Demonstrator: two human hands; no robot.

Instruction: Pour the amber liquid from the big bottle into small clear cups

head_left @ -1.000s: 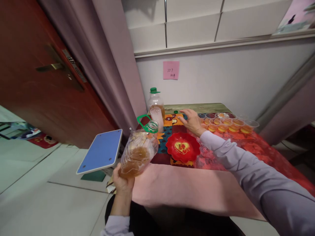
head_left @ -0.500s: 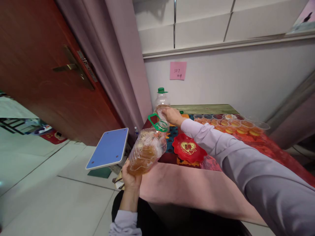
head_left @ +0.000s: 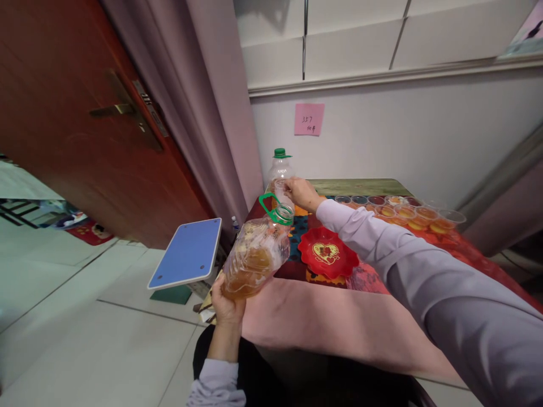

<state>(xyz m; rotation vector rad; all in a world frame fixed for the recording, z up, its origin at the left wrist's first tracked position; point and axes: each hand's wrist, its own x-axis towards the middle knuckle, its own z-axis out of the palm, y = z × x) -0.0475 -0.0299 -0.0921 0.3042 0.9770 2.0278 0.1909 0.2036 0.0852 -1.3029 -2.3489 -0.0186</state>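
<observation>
My left hand (head_left: 227,304) is wrapped round the lower end of a big clear plastic jug (head_left: 258,260), part full of amber liquid. The jug leans to the right, and its uncapped mouth with a green handle ring (head_left: 268,207) points up and away. Just beyond the mouth, my right hand (head_left: 302,192) pinches what looks like a clear plastic cup (head_left: 280,187), partly hidden by the fingers and hard to separate from the bottle behind. That second bottle (head_left: 280,167), with a green cap, stands upright by the wall. A red scalloped plate (head_left: 305,249) lies below my right forearm.
Several clear cups of amber drink (head_left: 416,217) stand in rows on the table's right side. Left of the table is a small blue-topped stool (head_left: 186,249). A pink note (head_left: 309,119) is stuck to the wall; a wooden door (head_left: 85,113) stands at left.
Both hands and the jug stay almost in place. The view has shifted slightly, and my right hand sits a little farther right and higher in the picture.
</observation>
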